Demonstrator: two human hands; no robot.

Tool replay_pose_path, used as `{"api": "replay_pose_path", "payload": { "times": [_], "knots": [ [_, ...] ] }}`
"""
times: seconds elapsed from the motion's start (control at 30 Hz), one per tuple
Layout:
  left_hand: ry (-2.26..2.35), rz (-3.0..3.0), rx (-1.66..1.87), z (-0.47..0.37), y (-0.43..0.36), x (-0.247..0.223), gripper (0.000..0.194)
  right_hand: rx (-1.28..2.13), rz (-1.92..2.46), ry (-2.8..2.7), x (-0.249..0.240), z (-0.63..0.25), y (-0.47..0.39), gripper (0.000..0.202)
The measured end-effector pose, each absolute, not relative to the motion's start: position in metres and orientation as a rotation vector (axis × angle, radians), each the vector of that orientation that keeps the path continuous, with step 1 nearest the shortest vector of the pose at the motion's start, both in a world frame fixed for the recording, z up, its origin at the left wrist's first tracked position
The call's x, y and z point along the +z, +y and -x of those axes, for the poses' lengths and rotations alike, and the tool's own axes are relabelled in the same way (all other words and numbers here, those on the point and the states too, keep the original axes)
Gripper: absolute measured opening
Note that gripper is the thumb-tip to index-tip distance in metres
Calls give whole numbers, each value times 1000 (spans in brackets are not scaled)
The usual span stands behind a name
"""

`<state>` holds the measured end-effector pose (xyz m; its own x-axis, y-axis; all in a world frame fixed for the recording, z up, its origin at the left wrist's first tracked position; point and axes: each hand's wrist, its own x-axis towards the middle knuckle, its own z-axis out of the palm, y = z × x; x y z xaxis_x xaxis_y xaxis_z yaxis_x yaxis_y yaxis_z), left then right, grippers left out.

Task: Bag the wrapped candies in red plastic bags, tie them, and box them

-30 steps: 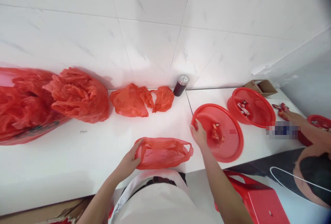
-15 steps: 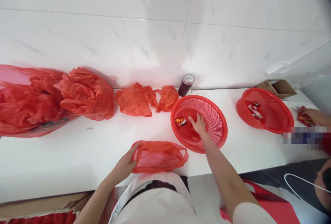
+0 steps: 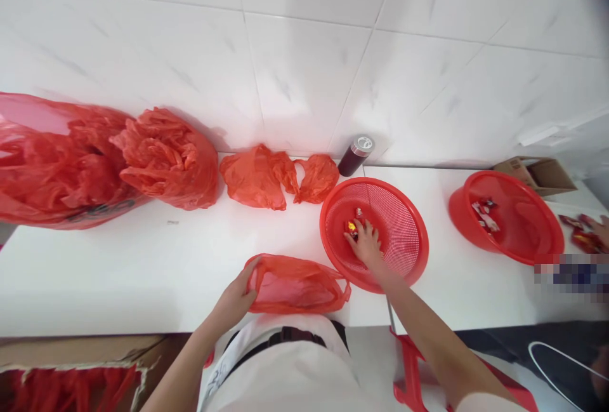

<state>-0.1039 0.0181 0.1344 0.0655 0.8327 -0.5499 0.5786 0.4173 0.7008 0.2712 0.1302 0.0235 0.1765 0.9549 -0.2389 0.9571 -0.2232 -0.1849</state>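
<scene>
My left hand [image 3: 239, 296] pinches the left edge of a red plastic bag [image 3: 297, 307], which lies on its side at the front of the table with its mouth spread. Inside a red mesh basket [image 3: 417, 234] is my right hand [image 3: 367, 245], its fingers curled down around a small red-and-yellow wrapped packet [image 3: 352, 226]. Another little packet [image 3: 358, 212] sits just beyond the fingertips. Part of the basket's bottom is hidden beneath the hand.
Large filled red bags [image 3: 171, 164] and smaller red bags [image 3: 254, 177] line the wall. A dark tumbler [image 3: 356, 155] stands behind the basket. To the right are a red basin [image 3: 528, 221] holding packets, a cardboard box [image 3: 547, 174] and another person's hand [image 3: 600, 229].
My right hand has gone from spread fingers to curled ones over the packets in the basket. My left hand keeps its hold on the bag. The view has shifted slightly.
</scene>
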Motion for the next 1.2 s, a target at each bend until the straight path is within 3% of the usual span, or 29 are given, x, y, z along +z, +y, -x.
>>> {"api": "replay_pose_path", "payload": {
  "times": [0.1, 0.23, 0.47, 0.6, 0.67, 0.7, 0.77, 0.8, 0.83, 0.9, 1.0, 1.13, 1.2],
  "knots": [
    [1607, -1267, 273, 99, 21, 137, 77, -397, -2461, 2002, 21, -261, 138, 79],
    [1635, -1274, 260, 96, 25, 141, 79, -396, -2483, 2034, 18, -257, 156, 72],
    [1651, -1216, 371, 94, 26, 140, 79, -801, -2482, 2175, 27, -261, 165, 41],
    [1666, -1151, 403, 90, 28, 140, 79, -1003, -2582, 2100, 60, -257, 167, 48],
    [1668, -1136, 420, 88, 28, 140, 80, -1299, -2576, 2062, 82, -246, 157, 53],
    [1665, -1130, 423, 87, 28, 141, 80, -1605, -2496, 2022, 93, -237, 148, 54],
    [1644, -1123, 419, 85, 27, 142, 81, -2393, -2065, 1808, 108, -209, 121, 50],
    [1624, -1126, 416, 84, 27, 143, 81, -2641, -1736, 1676, 112, -192, 106, 46],
    [1600, -1134, 411, 82, 26, 144, 82, -2669, -1505, 1611, 115, -172, 92, 44],
    [1559, -1165, 411, 80, 26, 146, 82, -2460, -1458, 1745, 118, -136, 69, 42],
    [1542, -1231, 432, 79, 24, 145, 84, -2004, -1821, 2245, 125, -112, 60, 42],
    [1596, -1295, 443, 85, 20, 137, 83, -1752, -2026, 2489, 138, -165, 84, 38],
    [1624, -1312, 472, 88, 16, 135, 82, -1260, -2269, 2389, 132, -211, 97, 49]
  ]
}}
